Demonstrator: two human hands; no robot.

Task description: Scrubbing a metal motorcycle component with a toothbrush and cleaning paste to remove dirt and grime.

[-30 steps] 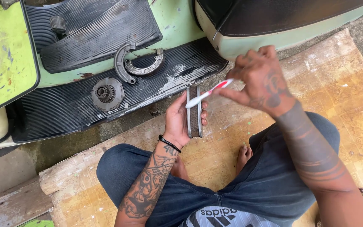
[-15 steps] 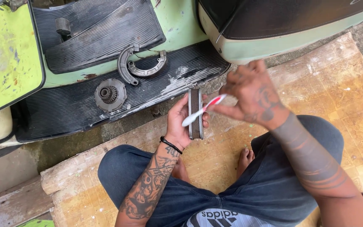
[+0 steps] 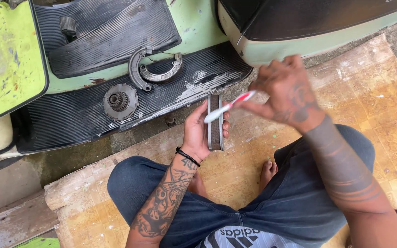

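Left hand (image 3: 197, 133): wrapped round a brake shoe (image 3: 215, 123) — upright.
Right hand (image 3: 286, 94): pinching a toothbrush (image 3: 228, 107), bristles at nine o'clock — on the shoe.

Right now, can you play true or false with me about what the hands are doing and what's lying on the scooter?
1. The left hand holds a curved brake shoe edge-up. True.
2. The right hand holds a screwdriver. False: it holds a white and red toothbrush, its head over the brake shoe.
3. A second brake shoe lies on the scooter floorboard. True.
4. The round gear part sits on the person's lap. False: it rests on the black ribbed floorboard.
5. The person wears a black band on the left wrist. True.
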